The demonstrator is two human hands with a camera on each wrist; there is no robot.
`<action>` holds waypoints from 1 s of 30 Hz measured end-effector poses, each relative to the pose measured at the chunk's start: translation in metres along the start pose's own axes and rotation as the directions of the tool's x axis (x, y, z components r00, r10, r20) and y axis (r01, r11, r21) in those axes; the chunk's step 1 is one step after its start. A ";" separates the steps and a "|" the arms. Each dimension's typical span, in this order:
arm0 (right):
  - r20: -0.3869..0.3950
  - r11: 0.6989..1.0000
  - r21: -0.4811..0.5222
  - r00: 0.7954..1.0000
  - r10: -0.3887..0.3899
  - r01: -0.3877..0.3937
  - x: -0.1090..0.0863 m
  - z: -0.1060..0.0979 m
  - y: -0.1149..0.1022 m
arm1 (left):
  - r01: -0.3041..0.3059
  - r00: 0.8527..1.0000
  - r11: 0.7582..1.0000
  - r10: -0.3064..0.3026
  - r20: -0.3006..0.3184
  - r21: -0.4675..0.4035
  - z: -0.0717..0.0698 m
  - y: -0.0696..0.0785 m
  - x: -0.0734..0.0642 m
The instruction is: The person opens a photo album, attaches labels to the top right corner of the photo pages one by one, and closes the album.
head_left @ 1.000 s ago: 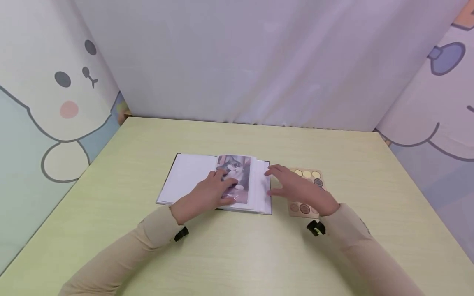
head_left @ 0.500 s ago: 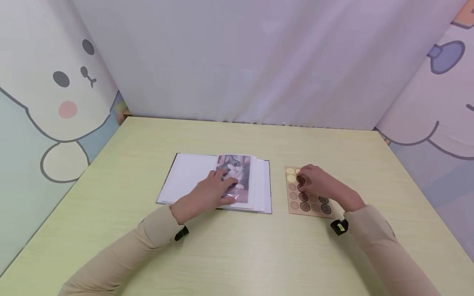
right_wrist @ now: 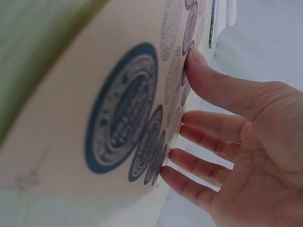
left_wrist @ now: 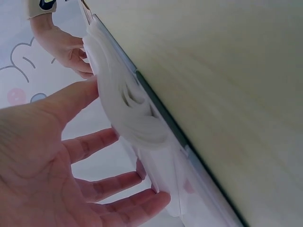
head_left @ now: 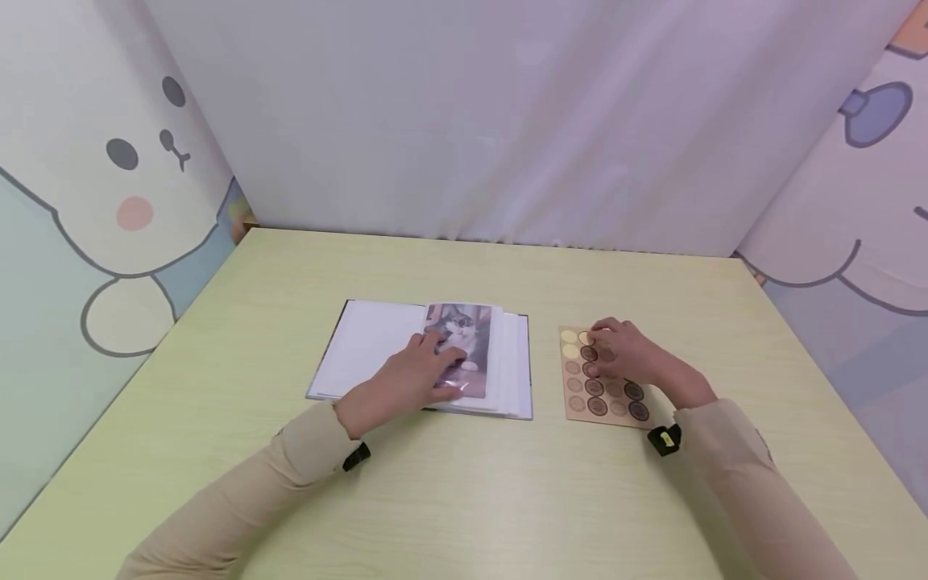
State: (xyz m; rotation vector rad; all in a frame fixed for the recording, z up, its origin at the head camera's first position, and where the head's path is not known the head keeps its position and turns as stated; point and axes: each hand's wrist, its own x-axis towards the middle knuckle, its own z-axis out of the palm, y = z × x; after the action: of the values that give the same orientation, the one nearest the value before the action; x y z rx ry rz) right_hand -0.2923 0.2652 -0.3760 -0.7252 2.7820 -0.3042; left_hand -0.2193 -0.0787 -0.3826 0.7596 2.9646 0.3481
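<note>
An open photo album (head_left: 370, 338) lies on the table, its clear-sleeved pages showing a cat photo (head_left: 474, 366). My left hand (head_left: 406, 379) rests on that page, fingers spread over the lower left of the photo. In the left wrist view, the fingertips touch the plastic sleeves (left_wrist: 132, 113), which bulge near the spine. To the album's right lies a tan sheet of round stickers (head_left: 576, 379), in rows of yellow, brown and black-ringed circles. My right hand (head_left: 638, 358) touches its upper part with thumb and fingertips apart, hiding the upper right circles. In the right wrist view, a dark-ringed sticker (right_wrist: 123, 109) appears close up.
The pale wooden table (head_left: 464, 499) extends around the album and sheet. A light curtain (head_left: 464, 121) hangs behind its far edge, with cartoon-printed panels at both sides. A narrow strip of table separates the album from the sticker sheet.
My right hand has moved right from the album's right edge onto the sticker sheet, then barely shifted. The left hand has stayed on the cat photo.
</note>
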 end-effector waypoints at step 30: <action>0.021 0.998 0.068 1.000 0.001 -0.002 0.003 -0.002 0.000 | 0.004 0.999 1.000 -0.004 0.037 -0.004 -0.004 0.002 0.000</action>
State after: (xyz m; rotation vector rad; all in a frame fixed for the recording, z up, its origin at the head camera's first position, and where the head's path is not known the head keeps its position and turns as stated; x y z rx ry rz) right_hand -0.2956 0.2637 -0.3749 -0.7064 2.7378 -0.3872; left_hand -0.2193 -0.0781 -0.3781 0.7513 2.9298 0.3366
